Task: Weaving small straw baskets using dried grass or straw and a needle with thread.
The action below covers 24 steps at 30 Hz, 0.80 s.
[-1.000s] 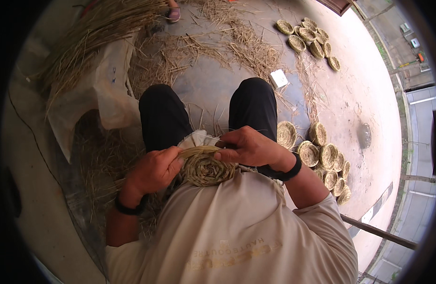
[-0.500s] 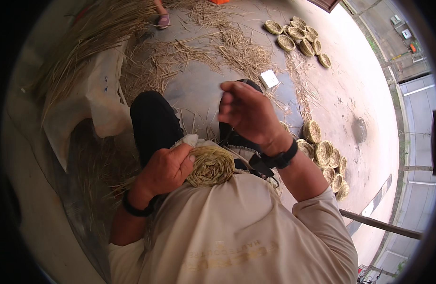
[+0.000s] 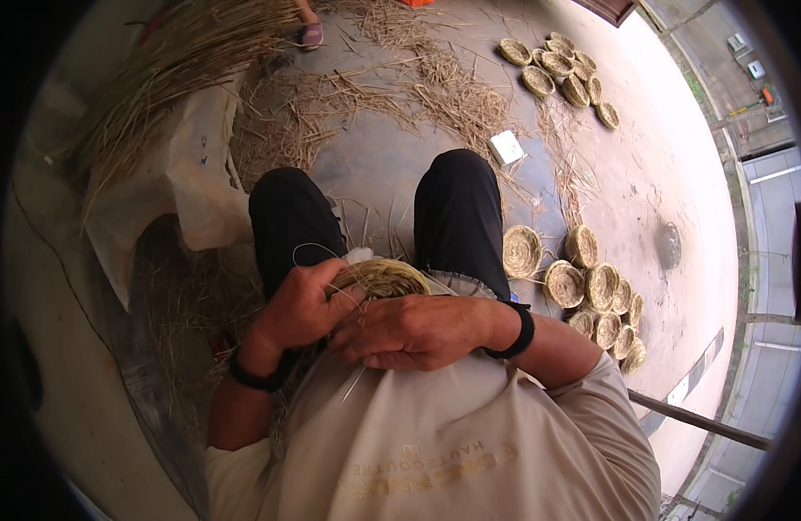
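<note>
Against my lap sits a coiled straw basket [image 3: 387, 276], small and yellow-green, partly covered by my hands. My left hand [image 3: 298, 306] is closed on its left edge, thumb toward the coil. Across the near side lies my right hand [image 3: 428, 332], its fingers curled together and touching my left fingertips. A thin, pale, needle-like strip [image 3: 353, 385] sticks out below the right fingers; what they pinch is mostly hidden. Above my left hand a fine strand [image 3: 312, 245] arcs in a loop. A bit of white cloth [image 3: 359, 255] shows behind the coil.
Finished-looking round straw baskets [image 3: 602, 286] lie in a group to the right, with another group [image 3: 557, 65] farther off. Loose straw [image 3: 453, 91] litters the floor around a white box [image 3: 506, 148]. A straw bundle [image 3: 192, 61] rests on a pale stand [image 3: 201, 187] at left. Another person's shoe [image 3: 311, 36] shows beyond.
My right hand has come down from above my right knee to the near side of the coil, meeting my left hand. The coil has tilted, and a looped strand now shows.
</note>
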Each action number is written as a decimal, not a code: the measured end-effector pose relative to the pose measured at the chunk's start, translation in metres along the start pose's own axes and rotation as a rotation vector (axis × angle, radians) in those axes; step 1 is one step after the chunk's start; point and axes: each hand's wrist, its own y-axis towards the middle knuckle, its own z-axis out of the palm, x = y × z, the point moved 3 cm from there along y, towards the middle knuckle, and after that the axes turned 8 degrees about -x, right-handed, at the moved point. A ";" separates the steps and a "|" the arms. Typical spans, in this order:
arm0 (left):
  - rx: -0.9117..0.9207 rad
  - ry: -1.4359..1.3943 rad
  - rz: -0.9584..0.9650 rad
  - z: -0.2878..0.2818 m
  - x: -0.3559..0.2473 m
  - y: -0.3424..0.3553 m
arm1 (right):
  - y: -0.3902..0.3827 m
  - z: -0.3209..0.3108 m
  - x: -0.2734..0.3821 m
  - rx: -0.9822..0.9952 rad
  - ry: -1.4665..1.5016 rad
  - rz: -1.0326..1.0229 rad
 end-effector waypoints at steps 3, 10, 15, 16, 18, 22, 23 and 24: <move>-0.041 0.016 -0.062 0.005 0.009 0.001 | -0.003 -0.013 0.008 -0.027 -0.076 0.059; -0.341 0.008 -0.094 -0.022 0.025 -0.014 | -0.080 -0.096 0.024 -0.739 -0.070 0.578; -0.470 0.109 -0.077 -0.053 0.026 -0.021 | -0.146 -0.134 0.044 -1.308 -0.100 0.595; -0.505 0.154 -0.075 -0.055 0.024 -0.022 | -0.155 -0.136 0.043 -1.322 -0.085 0.571; -0.521 0.153 -0.086 -0.053 0.020 -0.022 | -0.154 -0.130 0.039 -1.388 -0.035 0.532; -0.521 0.202 -0.063 -0.043 0.014 -0.022 | -0.118 -0.092 0.023 -1.031 0.037 0.541; -0.515 0.201 -0.059 -0.039 0.013 -0.022 | -0.090 -0.071 0.027 -0.958 0.034 0.643; -0.483 0.237 -0.068 -0.035 0.011 -0.021 | -0.075 -0.056 0.021 -0.780 -0.005 0.641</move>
